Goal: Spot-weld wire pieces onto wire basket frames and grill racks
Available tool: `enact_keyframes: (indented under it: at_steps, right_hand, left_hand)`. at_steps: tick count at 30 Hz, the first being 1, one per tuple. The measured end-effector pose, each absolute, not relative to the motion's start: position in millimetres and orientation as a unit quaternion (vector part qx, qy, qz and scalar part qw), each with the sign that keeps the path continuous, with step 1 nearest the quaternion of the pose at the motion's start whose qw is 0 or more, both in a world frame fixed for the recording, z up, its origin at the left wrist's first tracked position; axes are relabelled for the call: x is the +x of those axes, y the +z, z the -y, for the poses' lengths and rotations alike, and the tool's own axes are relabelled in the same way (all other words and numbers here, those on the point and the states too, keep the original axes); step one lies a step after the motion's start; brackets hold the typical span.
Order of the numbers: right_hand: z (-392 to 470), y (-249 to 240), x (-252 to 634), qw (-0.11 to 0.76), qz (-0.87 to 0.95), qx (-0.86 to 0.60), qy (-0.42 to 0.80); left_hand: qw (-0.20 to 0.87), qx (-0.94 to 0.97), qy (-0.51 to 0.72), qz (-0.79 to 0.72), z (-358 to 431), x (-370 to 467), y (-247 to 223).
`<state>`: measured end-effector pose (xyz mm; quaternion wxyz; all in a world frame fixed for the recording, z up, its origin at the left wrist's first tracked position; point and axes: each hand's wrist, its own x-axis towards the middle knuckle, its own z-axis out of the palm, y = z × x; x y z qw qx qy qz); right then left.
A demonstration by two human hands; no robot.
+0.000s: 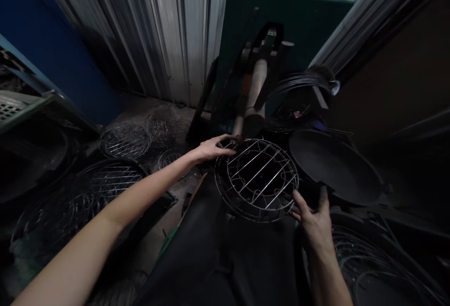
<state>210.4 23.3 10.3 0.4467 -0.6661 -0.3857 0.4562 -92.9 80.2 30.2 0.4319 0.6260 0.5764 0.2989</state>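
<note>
A round wire rack [260, 175] with parallel bars and small wire loops round its ring is between my hands, above my dark-clad lap. My left hand [215, 149] grips its upper left rim with thumb and fingers, right beside the tip of a machine's electrode arm [238, 128]. At the lower right rim, my right hand [314, 214] has its fingertips under the wire and its thumb against the edge, with one finger raised away. The rack's upper left rim touches or nearly touches the electrode; I cannot tell which.
A green machine [281, 15] stands ahead. Several wire racks [125, 140] lie on the floor at left. On the right are a dark round pan [333, 165], wire rings [372, 259] in a container, and a wire coil [298, 83]. A crate [14, 107] stands far left.
</note>
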Motion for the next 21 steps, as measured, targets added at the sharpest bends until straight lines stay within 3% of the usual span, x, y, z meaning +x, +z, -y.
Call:
enact_keyframes:
  at_steps: [21]
  right_hand:
    - [6.9,-8.9,192.4,0.452,0.371,-0.682,0.439]
  left_hand:
    - [0.462,0.688,0.245,-0.504,-96.7,-106.9,41.0]
